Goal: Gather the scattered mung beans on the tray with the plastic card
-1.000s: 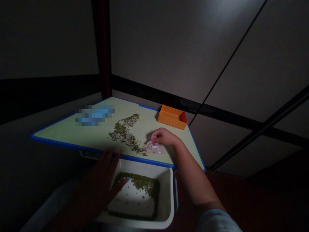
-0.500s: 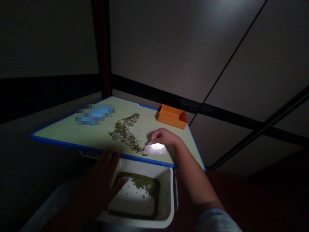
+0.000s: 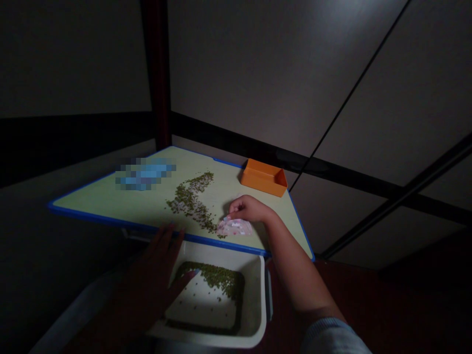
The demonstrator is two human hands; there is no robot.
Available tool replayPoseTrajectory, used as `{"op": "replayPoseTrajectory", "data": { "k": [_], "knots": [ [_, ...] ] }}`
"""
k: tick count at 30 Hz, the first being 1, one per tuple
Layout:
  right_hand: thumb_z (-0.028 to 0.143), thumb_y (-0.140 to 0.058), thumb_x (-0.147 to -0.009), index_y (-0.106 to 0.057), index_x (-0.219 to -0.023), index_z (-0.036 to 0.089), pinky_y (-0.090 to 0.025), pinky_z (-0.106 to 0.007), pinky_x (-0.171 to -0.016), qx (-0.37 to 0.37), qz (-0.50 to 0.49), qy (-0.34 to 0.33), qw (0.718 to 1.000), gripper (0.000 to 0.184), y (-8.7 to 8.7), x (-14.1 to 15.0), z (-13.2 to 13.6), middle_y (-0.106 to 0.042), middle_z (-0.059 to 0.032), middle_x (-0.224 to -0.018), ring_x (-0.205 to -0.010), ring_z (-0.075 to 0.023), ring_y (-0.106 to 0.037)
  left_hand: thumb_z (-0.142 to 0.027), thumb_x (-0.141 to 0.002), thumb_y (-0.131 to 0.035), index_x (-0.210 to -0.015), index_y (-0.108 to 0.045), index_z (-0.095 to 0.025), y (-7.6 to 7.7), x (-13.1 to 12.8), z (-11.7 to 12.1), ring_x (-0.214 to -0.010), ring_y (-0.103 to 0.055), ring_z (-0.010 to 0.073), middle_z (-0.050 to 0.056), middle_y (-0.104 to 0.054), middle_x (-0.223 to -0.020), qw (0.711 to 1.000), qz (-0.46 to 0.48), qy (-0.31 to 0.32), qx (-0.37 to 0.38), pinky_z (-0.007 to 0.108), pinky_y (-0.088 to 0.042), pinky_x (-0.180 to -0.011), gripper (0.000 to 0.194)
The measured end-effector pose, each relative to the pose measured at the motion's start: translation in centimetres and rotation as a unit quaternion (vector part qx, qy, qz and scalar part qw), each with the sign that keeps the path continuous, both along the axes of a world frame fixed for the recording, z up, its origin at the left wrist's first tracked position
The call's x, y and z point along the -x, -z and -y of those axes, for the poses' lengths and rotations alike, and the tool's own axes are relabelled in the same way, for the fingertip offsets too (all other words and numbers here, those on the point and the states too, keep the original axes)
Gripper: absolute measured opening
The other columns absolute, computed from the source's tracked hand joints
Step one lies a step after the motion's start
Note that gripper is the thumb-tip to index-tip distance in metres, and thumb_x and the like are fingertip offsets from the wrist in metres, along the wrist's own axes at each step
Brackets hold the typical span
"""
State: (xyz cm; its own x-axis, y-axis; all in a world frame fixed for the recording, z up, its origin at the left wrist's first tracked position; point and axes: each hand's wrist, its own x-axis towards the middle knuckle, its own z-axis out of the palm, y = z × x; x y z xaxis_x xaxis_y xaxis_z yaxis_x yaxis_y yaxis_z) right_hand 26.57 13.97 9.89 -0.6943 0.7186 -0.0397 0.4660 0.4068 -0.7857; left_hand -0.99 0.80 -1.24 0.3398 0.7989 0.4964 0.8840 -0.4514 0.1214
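Note:
My right hand (image 3: 246, 207) rests on a pale green table (image 3: 110, 199) with a blue rim, fingers curled and pinched on a small shiny pinkish card (image 3: 236, 227) standing on its edge. A trail of small green beans (image 3: 190, 200) lies on the table just left of that card. My left hand (image 3: 153, 282) grips the left rim of a white tub (image 3: 254, 314) held under the table's near edge, thumb inside it. The tub holds a heap of the same green beans (image 3: 217, 278).
An orange rectangular box (image 3: 263, 178) stands at the table's far right corner. A blurred blue patch (image 3: 145, 173) lies at the far left. A dark post rises behind the table. The room is dim, with dark floor on both sides.
The card in my right hand has tilted slightly, so the bright glare on it half a second ago has faded. Both hands stay where they were.

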Motion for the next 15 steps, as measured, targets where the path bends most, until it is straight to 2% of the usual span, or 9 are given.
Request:
{"op": "replayPoseTrajectory", "data": {
  "k": [9,15],
  "knots": [
    [0.027,-0.07,-0.076,-0.06,-0.062,0.012,-0.035,-0.021,-0.058,-0.032,0.024,0.005,0.999,0.023,-0.43,-0.18,0.09,-0.054,0.0042,-0.055,-0.055,-0.008,-0.044,-0.062,-0.086,-0.044,-0.151,-0.015,-0.019,0.08,0.03,-0.12,-0.147,-0.022,0.0367,0.017,-0.025,-0.16,1.0,0.005,-0.001,-0.003,0.055,-0.037,-0.112,0.083],
    [0.026,-0.071,-0.074,-0.06,-0.062,0.013,-0.034,-0.021,-0.057,-0.019,0.035,0.017,0.999,0.021,-0.76,-0.15,0.33,-0.054,0.0045,-0.055,-0.054,-0.0082,-0.045,-0.062,-0.087,-0.042,-0.151,-0.013,-0.019,-0.4,-0.15,0.08,-0.147,-0.021,0.0366,0.016,-0.024,-0.16,1.0,-0.007,-0.01,0.011,0.053,-0.039,-0.111,0.083]
  ]
}}
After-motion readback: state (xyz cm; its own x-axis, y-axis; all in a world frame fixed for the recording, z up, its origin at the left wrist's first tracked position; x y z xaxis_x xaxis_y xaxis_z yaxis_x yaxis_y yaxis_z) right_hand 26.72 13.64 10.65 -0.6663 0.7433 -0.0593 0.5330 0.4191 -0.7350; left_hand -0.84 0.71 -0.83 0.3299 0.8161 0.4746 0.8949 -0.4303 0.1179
